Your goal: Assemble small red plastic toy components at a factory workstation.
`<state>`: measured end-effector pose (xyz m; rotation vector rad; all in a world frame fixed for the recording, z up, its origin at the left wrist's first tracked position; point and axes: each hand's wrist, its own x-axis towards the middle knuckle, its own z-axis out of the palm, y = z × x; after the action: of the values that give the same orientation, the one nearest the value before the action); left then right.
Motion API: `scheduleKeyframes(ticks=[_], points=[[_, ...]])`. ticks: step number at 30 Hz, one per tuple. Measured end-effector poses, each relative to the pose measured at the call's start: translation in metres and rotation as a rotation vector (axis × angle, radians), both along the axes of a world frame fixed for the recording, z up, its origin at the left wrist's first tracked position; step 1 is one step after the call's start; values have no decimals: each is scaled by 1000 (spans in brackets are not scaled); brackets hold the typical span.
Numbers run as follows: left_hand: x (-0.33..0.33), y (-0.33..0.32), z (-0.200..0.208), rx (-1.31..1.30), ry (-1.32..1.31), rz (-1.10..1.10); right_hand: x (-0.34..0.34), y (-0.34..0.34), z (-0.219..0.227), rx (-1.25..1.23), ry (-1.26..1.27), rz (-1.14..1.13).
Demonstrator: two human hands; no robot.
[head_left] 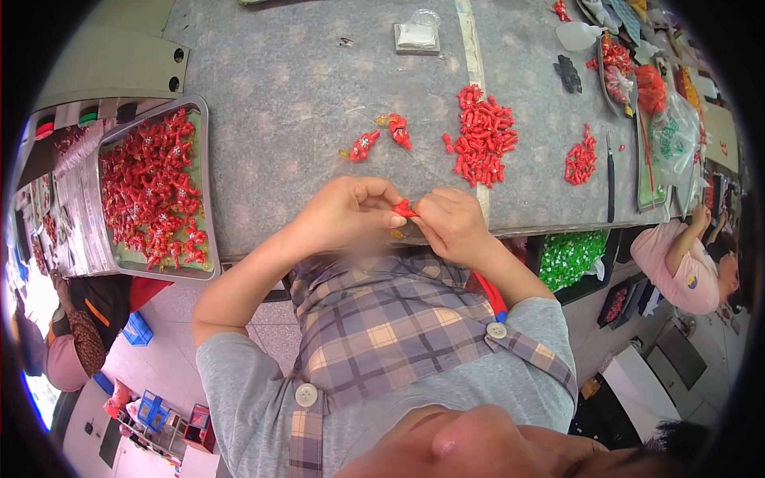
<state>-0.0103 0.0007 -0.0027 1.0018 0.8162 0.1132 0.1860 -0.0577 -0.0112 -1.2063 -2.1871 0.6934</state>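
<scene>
My left hand (pixel 351 209) and my right hand (pixel 453 223) meet at the near edge of the grey table. Between them is a small red plastic figure part (pixel 405 209), pinched by the fingers of both; its exact shape is partly hidden. A bit of yellow shows below the left fingertips. Just beyond the hands lie two red figures with yellow ends, one (pixel 365 146) to the left and the other (pixel 398 131) slightly farther away. To their right a pile of small red parts (pixel 486 135) covers part of a pale strip on the table.
A metal tray (pixel 205 183) full of red figures stands at the left. On the right are a smaller red heap (pixel 581 159), a thin dark-handled knife (pixel 611 179) and a plastic bag (pixel 676 139). A bin of green pieces (pixel 572 263) sits below the table edge. Other people work at both sides.
</scene>
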Motion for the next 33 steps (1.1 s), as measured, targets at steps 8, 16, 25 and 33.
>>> scheduleKeyframes(ticks=[8, 16, 25, 33], points=[[0, 0, 0, -2, 6, -1, 0, 0, 0, -4, -1, 1], [0, 1, 0, 6, 20, -19, 1, 0, 0, -8, -10, 6], [0, 1, 0, -7, 15, -25, 1, 0, 0, 1, -4, 15], [0, 1, -1, 12, 36, -46, 1, 0, 0, -2, -19, 25]])
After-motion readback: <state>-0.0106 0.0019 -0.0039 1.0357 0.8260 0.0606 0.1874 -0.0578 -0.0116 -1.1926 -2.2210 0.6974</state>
